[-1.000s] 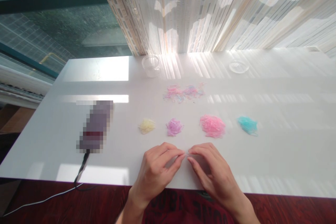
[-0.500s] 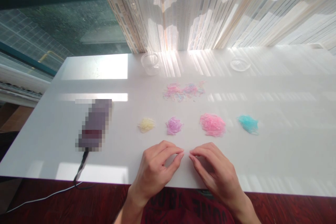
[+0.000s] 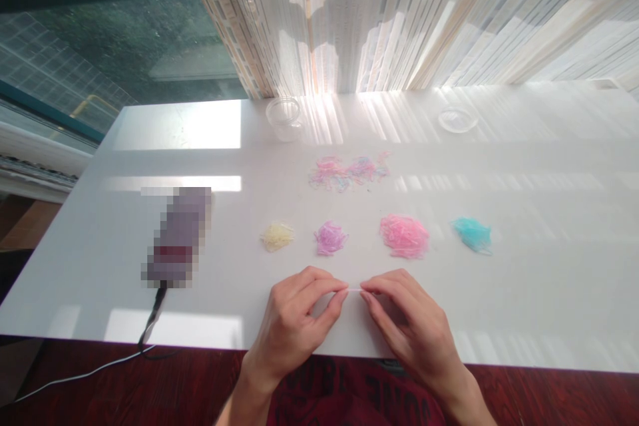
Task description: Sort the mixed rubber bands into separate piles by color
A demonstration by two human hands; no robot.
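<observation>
Thumb and forefinger of my left hand [image 3: 304, 313] pinch one end of a thin pale rubber band [image 3: 354, 289]. My right hand [image 3: 412, 313] pinches its other end, so it stretches straight across the small gap between my fingertips. Just beyond my hands lie sorted heaps of tiny rubber bands: a yellow heap [image 3: 277, 237], a purple heap [image 3: 330, 238], a larger pink heap [image 3: 404, 236] and a turquoise heap [image 3: 473, 235]. Farther back is a loose, mixed-colour pile [image 3: 347, 173].
At the back of the white table [image 3: 549, 226] stand a clear plastic tub [image 3: 283, 121] and a clear round lid [image 3: 458, 120]. A pixelated dark device [image 3: 180, 236] with a black cable [image 3: 152, 319] lies on the left. Curtains [image 3: 339, 20] hang behind the far edge.
The band now shows as a taut line between my fingertips, where only a gap was visible before. Both hands hold almost the same position; the view has shifted slightly.
</observation>
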